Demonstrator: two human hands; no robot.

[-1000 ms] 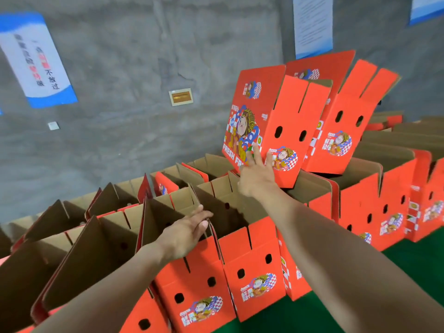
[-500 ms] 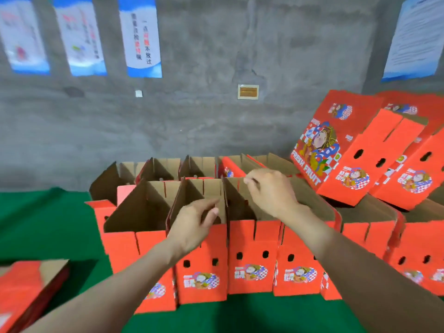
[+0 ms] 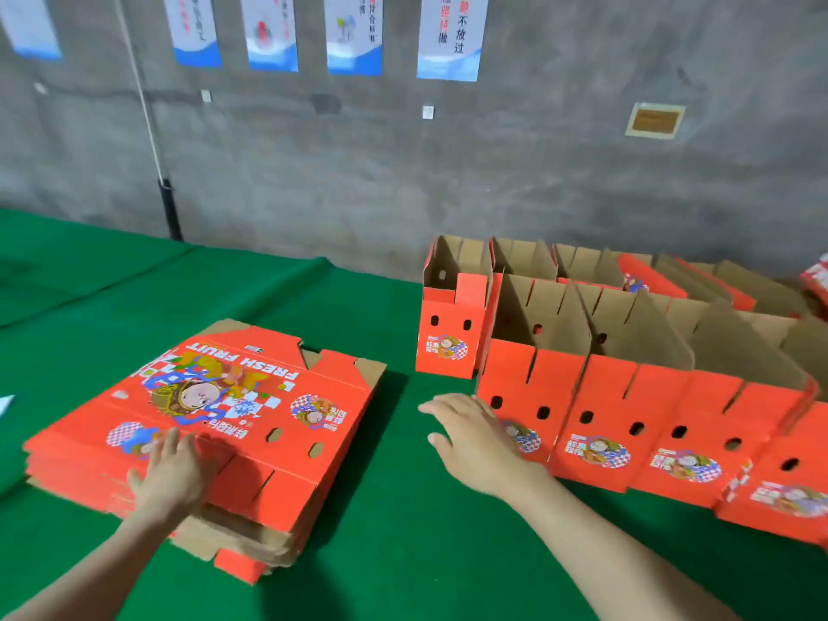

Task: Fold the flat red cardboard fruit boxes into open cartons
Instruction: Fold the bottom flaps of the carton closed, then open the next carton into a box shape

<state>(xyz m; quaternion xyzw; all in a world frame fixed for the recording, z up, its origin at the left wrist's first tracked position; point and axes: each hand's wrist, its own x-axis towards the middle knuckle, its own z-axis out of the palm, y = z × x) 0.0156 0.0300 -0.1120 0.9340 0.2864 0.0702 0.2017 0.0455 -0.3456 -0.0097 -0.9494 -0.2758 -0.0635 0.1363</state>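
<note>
A stack of flat red cardboard fruit boxes (image 3: 251,410) lies on the green table at the left. My left hand (image 3: 168,470) rests flat on the top box near its front edge, fingers spread, gripping nothing. My right hand (image 3: 475,437) hovers open above the table between the stack and the row of folded open cartons (image 3: 627,396) on the right. Its fingers point left, and it holds nothing. The nearest carton stands just behind that hand.
The green table cloth (image 3: 394,553) runs to a grey concrete wall (image 3: 403,181) hung with posters. A second row of open cartons (image 3: 537,262) stands behind the first. One single carton (image 3: 448,333) stands at the rows' left end. A dark pipe (image 3: 170,208) runs down the wall.
The view has swung left from the folded cartons to the flat stack. Both hands left the carton flaps; my left hand came down onto the stack, my right hand moved left and low.
</note>
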